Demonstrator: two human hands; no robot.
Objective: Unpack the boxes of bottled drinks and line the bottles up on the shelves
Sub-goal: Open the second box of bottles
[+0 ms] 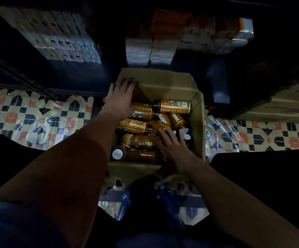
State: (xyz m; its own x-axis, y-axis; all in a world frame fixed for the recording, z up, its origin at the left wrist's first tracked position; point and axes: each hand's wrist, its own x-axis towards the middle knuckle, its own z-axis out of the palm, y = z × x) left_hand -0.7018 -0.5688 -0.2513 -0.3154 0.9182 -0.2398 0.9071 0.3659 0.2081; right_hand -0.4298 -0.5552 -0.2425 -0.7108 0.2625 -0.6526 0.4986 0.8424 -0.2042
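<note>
Orange bottles (143, 143) jumbled in carton (197, 122)

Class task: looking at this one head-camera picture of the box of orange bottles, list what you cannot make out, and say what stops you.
- How many bottles the cardboard box holds: head view, lower layers buried, some behind the left hand and right hand.
- Labels on the shelf packs: head view, blurred and dim.
- What lies right of the packs: head view, too dark.

A cardboard box (197, 122) sits on the floor (37, 119) before the shelves (84, 76). Bottles (141, 125) lie jumbled in it. The left hand (121, 97) rests at its far left corner; the right hand (170, 144) lies on bottles near its near right corner.
</note>
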